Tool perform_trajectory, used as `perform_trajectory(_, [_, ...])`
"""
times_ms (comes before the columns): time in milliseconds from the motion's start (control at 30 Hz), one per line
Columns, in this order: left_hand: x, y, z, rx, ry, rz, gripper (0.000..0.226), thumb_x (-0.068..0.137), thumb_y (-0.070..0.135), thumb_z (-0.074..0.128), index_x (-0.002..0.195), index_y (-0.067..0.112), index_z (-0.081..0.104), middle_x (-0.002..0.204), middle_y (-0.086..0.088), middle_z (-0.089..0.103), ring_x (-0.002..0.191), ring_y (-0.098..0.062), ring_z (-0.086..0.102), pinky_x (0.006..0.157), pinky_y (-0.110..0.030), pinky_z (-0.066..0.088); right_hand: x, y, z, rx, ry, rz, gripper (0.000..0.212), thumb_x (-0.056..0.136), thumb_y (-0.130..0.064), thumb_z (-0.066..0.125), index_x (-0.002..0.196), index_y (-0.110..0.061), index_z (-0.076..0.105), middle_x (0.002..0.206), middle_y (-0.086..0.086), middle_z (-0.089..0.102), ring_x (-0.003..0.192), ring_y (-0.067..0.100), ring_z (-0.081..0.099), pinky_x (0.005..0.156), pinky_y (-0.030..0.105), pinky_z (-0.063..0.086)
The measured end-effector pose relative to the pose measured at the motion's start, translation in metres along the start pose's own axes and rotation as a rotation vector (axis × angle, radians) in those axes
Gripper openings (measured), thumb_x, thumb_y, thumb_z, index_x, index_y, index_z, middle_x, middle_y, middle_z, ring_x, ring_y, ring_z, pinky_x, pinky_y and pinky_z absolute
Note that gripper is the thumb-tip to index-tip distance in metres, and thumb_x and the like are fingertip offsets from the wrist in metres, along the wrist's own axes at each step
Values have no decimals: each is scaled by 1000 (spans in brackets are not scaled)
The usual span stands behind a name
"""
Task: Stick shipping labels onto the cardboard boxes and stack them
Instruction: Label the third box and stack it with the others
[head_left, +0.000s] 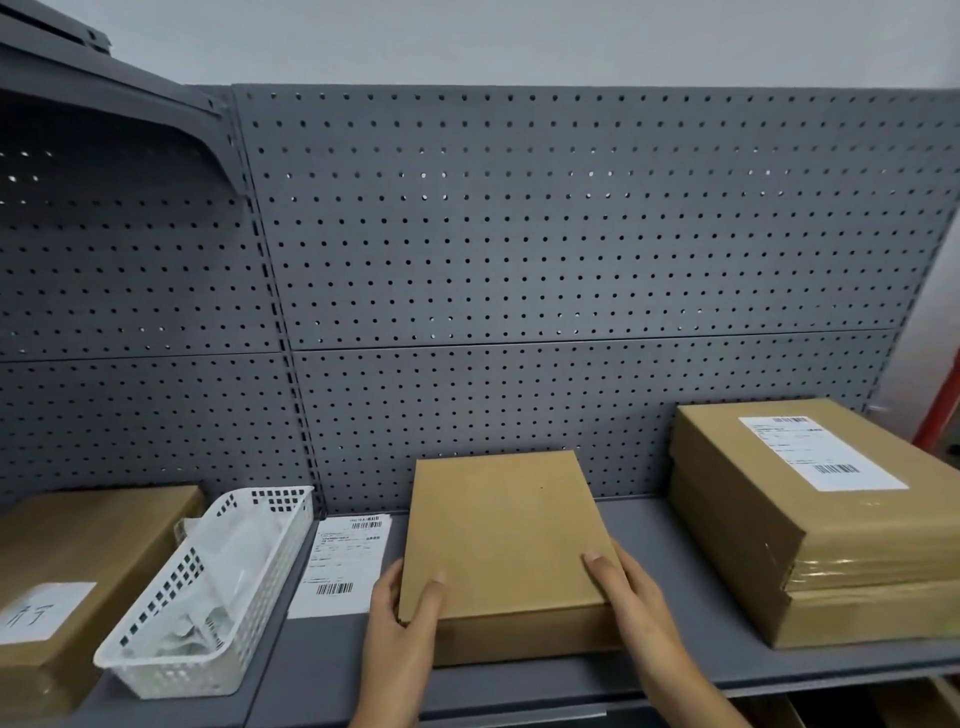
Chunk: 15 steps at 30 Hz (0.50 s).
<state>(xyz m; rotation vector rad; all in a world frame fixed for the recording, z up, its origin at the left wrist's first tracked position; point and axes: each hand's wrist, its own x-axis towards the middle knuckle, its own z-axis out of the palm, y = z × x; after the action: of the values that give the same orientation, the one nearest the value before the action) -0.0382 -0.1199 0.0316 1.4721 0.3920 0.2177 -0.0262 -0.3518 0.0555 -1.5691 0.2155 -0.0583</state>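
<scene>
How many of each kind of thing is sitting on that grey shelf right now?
Cardboard boxes: 4 (plain box in the hands; two stacked at right, the top box labelled, the bottom box under it; left box with a handwritten note)
White plastic baskets: 1
Loose shipping labels: 1
Total: 6

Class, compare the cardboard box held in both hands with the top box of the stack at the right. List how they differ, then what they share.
1. The held box has a bare top; the stack's top box carries a white shipping label.
2. The left hand and right hand grip the held box; nothing touches the stack's top box.
3. The held box sits on the shelf; the other rests on another box.

Shared: both are flat, closed, brown cardboard.
</scene>
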Motion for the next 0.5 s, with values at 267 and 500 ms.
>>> perform_trajectory(267, [7, -9, 3, 58, -35, 1, 58, 91, 38, 75, 143, 27, 51, 132, 7, 63, 118, -14, 63, 109, -42, 48, 6, 10, -5, -2, 4, 44, 25, 103, -33, 57, 125, -28, 66, 113, -23, 72, 93, -12, 67, 76, 12, 46])
perform_trajectory(500, [9, -12, 1, 52, -72, -5, 58, 94, 42, 70, 146, 28, 47, 132, 12, 62, 121, -12, 62, 111, -39, 46, 9, 12, -6, -73, -2, 28, 26, 100, -37, 60, 123, -25, 67, 116, -14, 72, 104, 1, 64, 77, 17, 46])
